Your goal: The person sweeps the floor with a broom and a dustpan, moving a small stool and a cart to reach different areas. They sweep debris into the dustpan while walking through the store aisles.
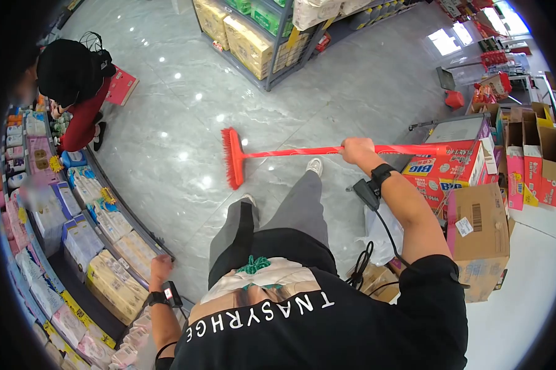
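My right hand [357, 150] is wrapped around the red handle of a broom [296, 152], well up from the bristles. The broom reaches across in front of me, and its red bristled head [232, 159] is over the grey floor, ahead of my feet. My left hand [161, 269] hangs at my side by the edge of the shelf, its fingers curled and nothing visible in them. Beside it on the shelf are yellow packs of tissue [114, 285]. Both wrists carry a strapped device with a cable.
A curved shelf of packaged goods [80, 240] runs along my left. Ahead stands a rack [269, 79] with paper packs. Cardboard boxes [478, 228] and red cartons [444, 166] are stacked at right. A person in a black cap [68, 73] is at the upper left.
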A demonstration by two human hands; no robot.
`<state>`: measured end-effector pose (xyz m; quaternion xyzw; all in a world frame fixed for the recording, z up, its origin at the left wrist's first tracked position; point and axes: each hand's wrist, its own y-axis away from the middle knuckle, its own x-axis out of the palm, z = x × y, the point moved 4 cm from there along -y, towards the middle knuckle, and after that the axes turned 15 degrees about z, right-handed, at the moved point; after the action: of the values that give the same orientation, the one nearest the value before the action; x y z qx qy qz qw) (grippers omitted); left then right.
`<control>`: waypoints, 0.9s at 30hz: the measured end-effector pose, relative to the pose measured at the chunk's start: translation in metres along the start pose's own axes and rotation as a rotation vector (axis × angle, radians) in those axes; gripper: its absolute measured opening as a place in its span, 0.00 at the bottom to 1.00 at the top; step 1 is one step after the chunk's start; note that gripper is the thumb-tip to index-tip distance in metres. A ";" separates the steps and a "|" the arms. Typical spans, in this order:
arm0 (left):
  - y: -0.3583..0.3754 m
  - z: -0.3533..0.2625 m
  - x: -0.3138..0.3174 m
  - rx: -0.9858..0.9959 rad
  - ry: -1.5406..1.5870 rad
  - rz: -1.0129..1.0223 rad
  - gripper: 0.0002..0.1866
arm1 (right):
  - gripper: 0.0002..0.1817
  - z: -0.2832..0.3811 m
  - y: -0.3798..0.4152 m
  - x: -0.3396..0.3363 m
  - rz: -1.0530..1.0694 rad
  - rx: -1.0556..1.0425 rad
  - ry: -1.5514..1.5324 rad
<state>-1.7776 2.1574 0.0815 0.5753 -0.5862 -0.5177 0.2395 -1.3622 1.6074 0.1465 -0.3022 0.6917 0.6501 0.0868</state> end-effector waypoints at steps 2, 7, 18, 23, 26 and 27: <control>0.007 -0.037 0.010 -0.001 -0.005 -0.050 0.15 | 0.16 -0.036 -0.016 -0.007 0.011 0.011 0.010; 0.008 -0.103 0.073 -0.002 0.069 -0.026 0.16 | 0.17 -0.186 -0.055 -0.030 0.042 0.133 -0.003; 0.018 -0.269 0.179 0.058 0.012 -0.013 0.17 | 0.14 -0.417 -0.069 -0.150 -0.202 0.360 0.187; 0.032 -0.264 0.191 -0.075 0.089 -0.016 0.16 | 0.10 -0.401 -0.043 -0.191 -0.263 0.301 0.325; 0.021 -0.233 0.201 -0.122 0.191 0.043 0.16 | 0.13 -0.402 -0.019 -0.191 -0.320 0.291 0.266; 0.019 -0.236 0.203 -0.133 0.164 0.051 0.15 | 0.14 -0.406 -0.013 -0.187 -0.283 0.315 0.220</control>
<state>-1.6242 1.8876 0.1170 0.5834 -0.5434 -0.5005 0.3374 -1.0943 1.2781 0.2886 -0.4477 0.7407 0.4789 0.1472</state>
